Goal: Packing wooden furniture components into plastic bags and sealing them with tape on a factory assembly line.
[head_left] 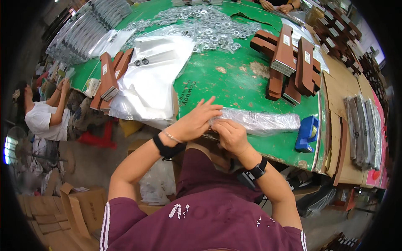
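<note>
Plastic-wrapped package [264, 121] lies with its left end at the fingers of both hands, the rest stretching to their right along the near edge of the green table [226, 92]. The left hand [193, 122] has its fingers long and slightly spread at that end; whether they grip anything, I cannot tell. The right hand [233, 136], just beside them, has its fingers curled narrow, holding the package's clear film.

Hard to make out, from the left: the left thumb, mostly hidden; the right fingertips, partly lost in shiny film; the package's contents, blurred by the wrap. Far beyond the fingers, a co-worker's hands [276, 6] are cut by the upper edge.

Counted from the left: brown boxes [109, 81], left of and beyond the fingers, overlap too much to number; two black rings [141, 62] lie nearer on white plastic sheeting [153, 83]; one package is at the fingers; more brown boxes [305, 62], beyond and right of them, also overlap; one blue tape dispenser [307, 134] stands well right of the fingers, near the package's right end.
</note>
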A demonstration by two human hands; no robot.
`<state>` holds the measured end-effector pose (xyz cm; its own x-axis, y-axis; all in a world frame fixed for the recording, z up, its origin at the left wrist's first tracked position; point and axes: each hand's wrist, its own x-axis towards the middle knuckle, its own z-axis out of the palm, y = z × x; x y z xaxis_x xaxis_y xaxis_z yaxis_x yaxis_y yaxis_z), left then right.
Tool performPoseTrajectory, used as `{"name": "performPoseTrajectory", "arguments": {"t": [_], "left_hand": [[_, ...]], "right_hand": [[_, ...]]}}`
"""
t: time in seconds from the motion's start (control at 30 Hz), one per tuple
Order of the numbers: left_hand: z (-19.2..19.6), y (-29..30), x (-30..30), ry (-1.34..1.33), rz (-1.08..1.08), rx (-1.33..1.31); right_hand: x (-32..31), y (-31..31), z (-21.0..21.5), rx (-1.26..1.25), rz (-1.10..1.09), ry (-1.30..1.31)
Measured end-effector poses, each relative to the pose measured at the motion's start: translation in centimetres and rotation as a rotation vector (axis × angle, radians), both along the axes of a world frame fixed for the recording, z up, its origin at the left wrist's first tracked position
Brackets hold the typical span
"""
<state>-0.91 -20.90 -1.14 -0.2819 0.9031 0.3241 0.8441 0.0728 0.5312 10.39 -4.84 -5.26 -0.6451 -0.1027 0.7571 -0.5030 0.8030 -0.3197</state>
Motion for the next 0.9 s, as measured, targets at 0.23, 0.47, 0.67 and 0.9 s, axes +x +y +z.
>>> {"name": "performPoseTrajectory", "arguments": {"t": [0.23,0.47,0.67,0.9], "left_hand": [[-0.8,-1.2,0.5,0.216,0.003,-0.072],[-2.0,-0.8,0.8,0.225,0.053,0.148],[-1.7,-1.0,0.5,0.316,0.033,0.197],[-2.6,-1.2,-0.1,0.336,0.030,0.236]], "right_hand": [[1.3,-0.9,0.7,-0.033,0.092,0.005],[4.6,-1.9,-0.4,0.278,-0.032,-0.048],[6.9,4.5,2.1,0.230,-0.482,-0.155],[6.5,7.4,-0.4,0.170,-0.137,-0.110]]}}
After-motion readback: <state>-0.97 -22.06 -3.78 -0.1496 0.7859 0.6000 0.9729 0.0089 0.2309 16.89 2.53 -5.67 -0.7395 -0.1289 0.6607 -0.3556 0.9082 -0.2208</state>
